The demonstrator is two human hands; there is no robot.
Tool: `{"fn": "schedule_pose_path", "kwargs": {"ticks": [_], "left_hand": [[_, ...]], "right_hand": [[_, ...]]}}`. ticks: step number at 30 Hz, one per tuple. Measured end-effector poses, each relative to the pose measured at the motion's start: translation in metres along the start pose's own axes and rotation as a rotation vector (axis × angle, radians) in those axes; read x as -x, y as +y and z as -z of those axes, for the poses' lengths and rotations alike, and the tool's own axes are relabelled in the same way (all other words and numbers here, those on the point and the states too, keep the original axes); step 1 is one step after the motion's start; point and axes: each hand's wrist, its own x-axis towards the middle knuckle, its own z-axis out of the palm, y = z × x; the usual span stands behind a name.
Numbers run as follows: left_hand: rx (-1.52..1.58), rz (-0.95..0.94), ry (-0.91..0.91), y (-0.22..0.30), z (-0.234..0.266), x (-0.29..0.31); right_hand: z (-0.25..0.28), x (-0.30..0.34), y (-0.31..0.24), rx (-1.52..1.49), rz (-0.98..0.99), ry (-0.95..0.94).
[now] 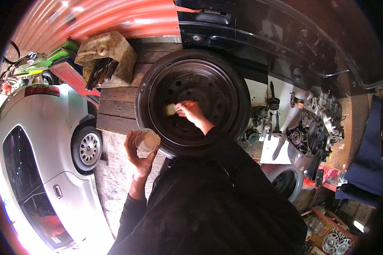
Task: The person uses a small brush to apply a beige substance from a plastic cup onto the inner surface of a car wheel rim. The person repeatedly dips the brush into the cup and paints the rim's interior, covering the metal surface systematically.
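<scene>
My left hand (pixel 137 155) is wrapped round a clear plastic cup (pixel 148 142) with something pale in it, held by the near left edge of the tyre. My right hand (pixel 192 114) reaches over the wheel, fingers pinched on a small pale yellow piece that looks like a sponge (pixel 171 109), smeared by motion. Beneath that hand lies a dark steel wheel rim (pixel 200 70) inside a black tyre (pixel 241 102). The wheel rests flat on a wooden plank bench (pixel 115 108). Whether the sponge touches the rim I cannot tell.
Left stands a silver car (pixel 68 157). A cut tan container (pixel 127 49) with dark tools sits at the bench's far left. On the right are an engine part (pixel 310 127), gear shafts (pixel 273 102) and another tyre (pixel 295 174). A black panel (pixel 259 34) rises behind.
</scene>
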Motion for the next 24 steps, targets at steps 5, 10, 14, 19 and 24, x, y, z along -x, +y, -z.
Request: {"fn": "schedule_pose_path", "kwargs": {"ticks": [5, 10, 14, 19, 24], "left_hand": [[0.019, -0.006, 0.023, -0.002, -0.001, 0.002], [0.060, -0.017, 0.029, -0.006, -0.004, 0.001], [0.085, 0.000, 0.049, -0.006, -0.006, -0.001], [0.081, 0.017, 0.079, -0.008, -0.002, 0.003], [0.081, 0.017, 0.089, -0.011, 0.004, 0.011]], "right_hand": [[0.012, 0.022, -0.055, 0.498, -0.320, -0.250], [0.038, 0.026, -0.090, 0.846, -0.306, -0.289], [0.048, 0.039, -0.091, 0.781, -0.434, -0.263], [0.035, 0.049, -0.127, 1.550, 0.235, -0.113], [0.004, 0.042, -0.132, 1.457, 0.331, -0.450]]}}
